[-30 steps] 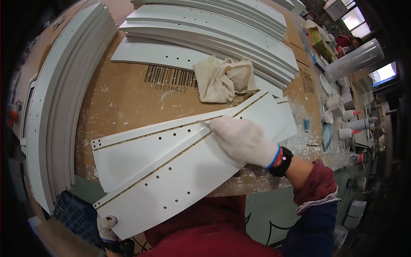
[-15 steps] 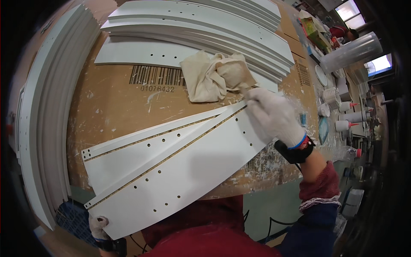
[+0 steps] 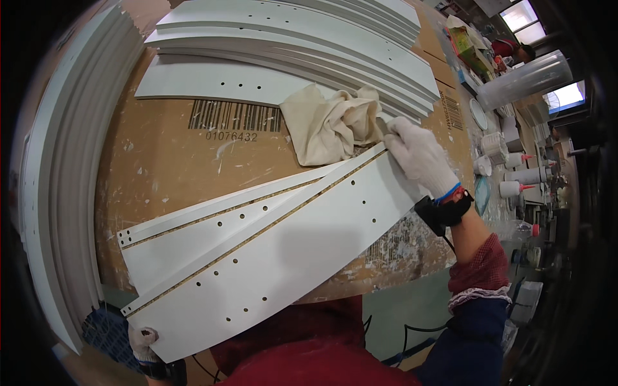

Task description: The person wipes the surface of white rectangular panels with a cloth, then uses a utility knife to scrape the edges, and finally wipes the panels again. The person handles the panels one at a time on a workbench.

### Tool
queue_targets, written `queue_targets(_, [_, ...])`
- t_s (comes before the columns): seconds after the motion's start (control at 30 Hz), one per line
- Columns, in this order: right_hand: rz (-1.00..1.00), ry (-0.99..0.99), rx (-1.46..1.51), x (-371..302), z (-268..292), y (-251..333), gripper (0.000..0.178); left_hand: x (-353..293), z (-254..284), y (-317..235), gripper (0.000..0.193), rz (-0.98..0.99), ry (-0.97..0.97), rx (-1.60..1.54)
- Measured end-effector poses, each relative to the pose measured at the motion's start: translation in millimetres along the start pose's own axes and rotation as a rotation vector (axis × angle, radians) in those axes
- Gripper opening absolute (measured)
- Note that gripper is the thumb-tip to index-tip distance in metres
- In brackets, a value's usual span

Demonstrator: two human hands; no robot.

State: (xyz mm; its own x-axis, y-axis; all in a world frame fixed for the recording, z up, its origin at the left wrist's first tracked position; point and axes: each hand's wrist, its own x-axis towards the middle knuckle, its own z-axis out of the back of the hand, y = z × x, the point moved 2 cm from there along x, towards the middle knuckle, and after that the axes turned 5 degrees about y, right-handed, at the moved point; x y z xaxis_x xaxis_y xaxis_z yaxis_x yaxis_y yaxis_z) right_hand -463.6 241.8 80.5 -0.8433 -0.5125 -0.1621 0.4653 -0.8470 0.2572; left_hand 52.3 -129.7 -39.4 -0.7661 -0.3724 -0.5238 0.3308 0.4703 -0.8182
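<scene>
A white drilled panel (image 3: pixel 309 251) with a grooved edge lies slanted on top of a second white panel (image 3: pixel 167 251). My left hand (image 3: pixel 143 344), in a worn white glove, grips the near left corner of the top panel; its fingers are partly hidden beneath. My right hand (image 3: pixel 420 154), also gloved, is at the panel's far right end with fingers pinched together. Something thin and greyish seems to stick out from its fingertips, too small to name. Just beyond those fingertips lies a crumpled beige cloth (image 3: pixel 328 128).
Stained brown cardboard (image 3: pixel 161 161) covers the table. White panels (image 3: pixel 309 35) are stacked at the back, and more stand (image 3: pixel 58 180) along the left. Glue bottles with red tips (image 3: pixel 512 188) and a clear cylinder (image 3: pixel 524 80) sit at right. A blue crate (image 3: pixel 111 338) is at lower left.
My right hand has shifted slightly right and up, near the cloth. The cloth's folds have changed shape a little. My left hand keeps its hold on the panel corner.
</scene>
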Motion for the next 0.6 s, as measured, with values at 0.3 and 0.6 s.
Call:
queue_targets(0.3, [-0.218, -0.143, 0.043, -7.0, 29.1, -45.4, 0.027, 6.6, -3.1, 10.2, 0.070, -0.028, -0.202, -0.102])
queue_targets(0.6, [0.574, -0.058, 0.113, -55.4, 3.4, 67.9, 0.017, -15.9, 15.6, 4.6, 0.058, -0.061, -0.178, 0.249])
